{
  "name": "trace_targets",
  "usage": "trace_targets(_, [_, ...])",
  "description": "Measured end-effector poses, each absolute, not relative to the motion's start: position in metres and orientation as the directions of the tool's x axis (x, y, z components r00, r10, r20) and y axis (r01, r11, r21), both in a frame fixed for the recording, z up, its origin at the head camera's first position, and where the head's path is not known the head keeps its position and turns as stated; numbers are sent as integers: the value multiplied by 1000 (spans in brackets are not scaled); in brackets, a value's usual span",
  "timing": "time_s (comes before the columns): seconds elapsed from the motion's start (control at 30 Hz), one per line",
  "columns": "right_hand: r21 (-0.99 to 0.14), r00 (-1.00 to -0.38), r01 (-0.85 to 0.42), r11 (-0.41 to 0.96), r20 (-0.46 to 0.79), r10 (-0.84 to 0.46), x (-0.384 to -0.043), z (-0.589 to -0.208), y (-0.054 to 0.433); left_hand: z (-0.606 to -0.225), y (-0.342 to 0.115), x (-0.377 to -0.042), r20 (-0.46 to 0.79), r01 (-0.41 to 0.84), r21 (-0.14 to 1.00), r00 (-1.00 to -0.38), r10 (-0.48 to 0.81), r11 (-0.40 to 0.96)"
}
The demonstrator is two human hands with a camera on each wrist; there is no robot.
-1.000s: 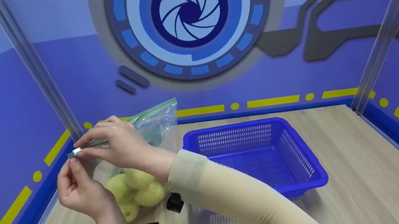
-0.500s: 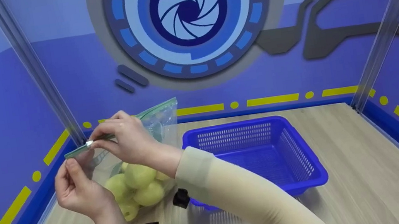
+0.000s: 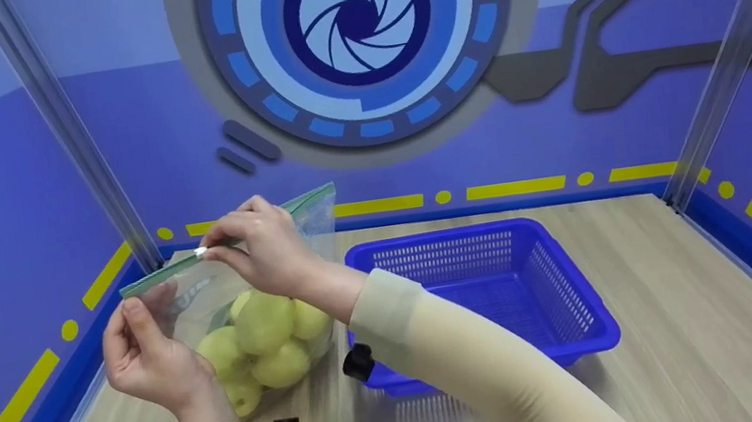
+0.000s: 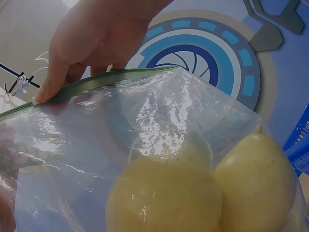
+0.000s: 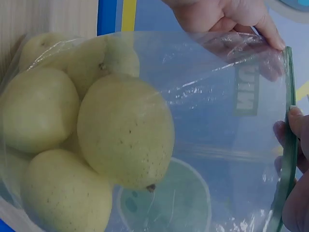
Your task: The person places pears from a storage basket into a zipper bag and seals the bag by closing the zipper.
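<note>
A clear plastic slider bag (image 3: 210, 286) with a green seal strip (image 3: 160, 274) holds several pale yellow-green pears (image 3: 265, 322). Its lower part rests on the table, left of centre. My left hand (image 3: 158, 363) pinches the strip's left end between thumb and fingers. Partway along the strip, my right hand (image 3: 267, 248) pinches the small white slider (image 3: 200, 252). In the left wrist view, the right hand (image 4: 96, 38) is on the strip above the pears. The strip stretch behind the right hand is hidden in the head view.
A blue perforated plastic basket (image 3: 449, 234) stands to the right of the bag, partly behind the right sleeve (image 3: 468, 345). Small black pieces (image 3: 359, 362) show near both wrists. Blue walls and metal corner posts (image 3: 71, 136) bound the wooden table (image 3: 685, 315).
My right hand has moved right along the seal strip with the slider, away from the left hand. More green strip shows between the hands. The left hand stays at the strip's end.
</note>
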State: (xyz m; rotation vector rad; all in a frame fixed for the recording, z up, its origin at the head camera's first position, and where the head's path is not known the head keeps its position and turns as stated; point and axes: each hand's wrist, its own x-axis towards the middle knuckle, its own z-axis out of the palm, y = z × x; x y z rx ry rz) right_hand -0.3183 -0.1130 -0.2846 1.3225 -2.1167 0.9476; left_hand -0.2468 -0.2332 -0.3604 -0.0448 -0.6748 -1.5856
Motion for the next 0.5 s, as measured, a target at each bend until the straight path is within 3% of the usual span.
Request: trace_targets(0.5, [-357,-500,-863,357,701,-508,-347,-294,-89,-360,-233,-247,398,930,367,-154,-904,3])
